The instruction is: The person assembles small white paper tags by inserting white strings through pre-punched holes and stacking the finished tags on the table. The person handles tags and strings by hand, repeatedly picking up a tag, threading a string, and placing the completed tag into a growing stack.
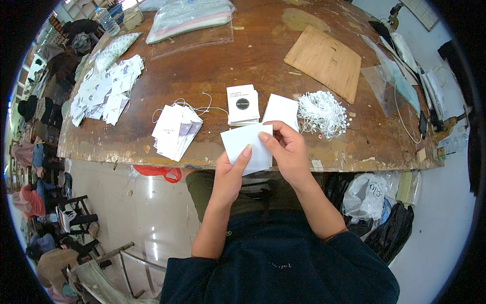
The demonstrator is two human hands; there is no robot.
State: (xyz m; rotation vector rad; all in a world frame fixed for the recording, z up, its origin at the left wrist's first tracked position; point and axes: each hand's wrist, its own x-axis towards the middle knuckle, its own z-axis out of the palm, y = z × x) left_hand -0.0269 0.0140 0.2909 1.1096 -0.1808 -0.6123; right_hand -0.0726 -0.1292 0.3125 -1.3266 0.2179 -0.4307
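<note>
Both my hands hold white cards (246,142) just above the near edge of the table. My left hand (232,175) pinches their lower left side with the thumb on top. At the upper right corner, my right hand (287,151) grips them between thumb and fingers. Behind the cards stands a stack of printed cards (243,103) with a dark round mark. Plain white cards (281,110) lie to its right, beside a heap of white tag strings (324,114). On the left is a fanned pile of hang tags (174,130) with strings attached.
A larger spread of tags (109,93) covers the table's left side, below a filled plastic bag (117,49). Clear plastic sleeves (190,19) lie at the back. A wooden board (326,62) rests at the right. Bags (365,197) sit on the floor at right.
</note>
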